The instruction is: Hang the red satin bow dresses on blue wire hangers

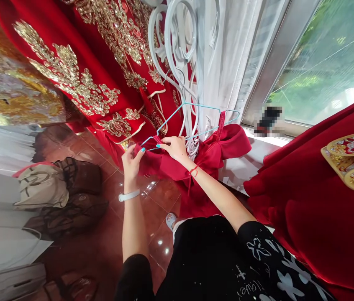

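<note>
A light blue wire hanger [170, 118] hangs by its hook from a white scrollwork metal rack. On it is a crimson dress [206, 161] with thin straps and a wide band at the top; one strap loops over the hanger's right shoulder. My left hand [132, 161] pinches the dress's top edge near the hanger's left end. Close beside it, my right hand [174, 148] has thumb and fingers closed on the left strap, by the notch in the wire. The dress's lower part falls toward the floor, partly hidden by my right forearm.
Red gowns with gold sequin embroidery [67, 71] hang at the left, near the white rack [169, 33]. Another red garment [305, 209] hangs at the right below a window [324, 62]. Bags [43, 184] sit on the reddish tiled floor [155, 209] at the left.
</note>
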Demonstrator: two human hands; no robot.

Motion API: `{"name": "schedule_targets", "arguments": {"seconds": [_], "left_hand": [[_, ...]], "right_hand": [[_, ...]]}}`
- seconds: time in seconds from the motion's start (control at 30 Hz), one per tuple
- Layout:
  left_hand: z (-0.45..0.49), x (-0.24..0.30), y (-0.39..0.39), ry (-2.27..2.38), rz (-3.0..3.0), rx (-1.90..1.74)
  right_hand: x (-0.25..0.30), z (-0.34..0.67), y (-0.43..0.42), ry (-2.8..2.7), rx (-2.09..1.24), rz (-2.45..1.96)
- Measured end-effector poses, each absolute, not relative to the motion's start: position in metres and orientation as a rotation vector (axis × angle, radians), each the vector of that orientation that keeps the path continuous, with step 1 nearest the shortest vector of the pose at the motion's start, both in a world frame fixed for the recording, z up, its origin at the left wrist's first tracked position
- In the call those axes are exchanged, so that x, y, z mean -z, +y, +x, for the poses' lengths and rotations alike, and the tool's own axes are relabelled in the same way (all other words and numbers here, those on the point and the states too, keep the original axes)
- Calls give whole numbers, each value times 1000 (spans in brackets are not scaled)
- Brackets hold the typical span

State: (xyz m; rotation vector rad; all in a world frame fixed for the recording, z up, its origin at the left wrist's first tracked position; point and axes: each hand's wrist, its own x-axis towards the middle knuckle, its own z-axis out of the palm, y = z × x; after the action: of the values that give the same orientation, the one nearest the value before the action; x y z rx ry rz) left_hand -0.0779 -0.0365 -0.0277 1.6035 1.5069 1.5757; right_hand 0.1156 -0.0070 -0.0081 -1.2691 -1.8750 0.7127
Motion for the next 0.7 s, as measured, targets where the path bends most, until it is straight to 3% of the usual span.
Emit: {"name": "schedule_targets", "arguments": {"seconds": [0.13,0.27,0.47,0.63,0.7], "left_hand": [[-57,-16,-24,1485,2004,-1245],[-35,-24,-19,1496,2150,-1048],[-31,-5,-23,1544,2214,-1149],[-33,-10,-31,1546,2289,-1352],[-18,-14,-33,1561,2342,-1456]], "right_hand": [[6,117,-7,-1874,-681,-1340],[8,122,-3,-1897,-646,-1404],[3,163,-13,-1757,-839,-957],[17,293,-29,-1102,-412,-1101],[32,343,-28,-1030,-424,-1186]]}}
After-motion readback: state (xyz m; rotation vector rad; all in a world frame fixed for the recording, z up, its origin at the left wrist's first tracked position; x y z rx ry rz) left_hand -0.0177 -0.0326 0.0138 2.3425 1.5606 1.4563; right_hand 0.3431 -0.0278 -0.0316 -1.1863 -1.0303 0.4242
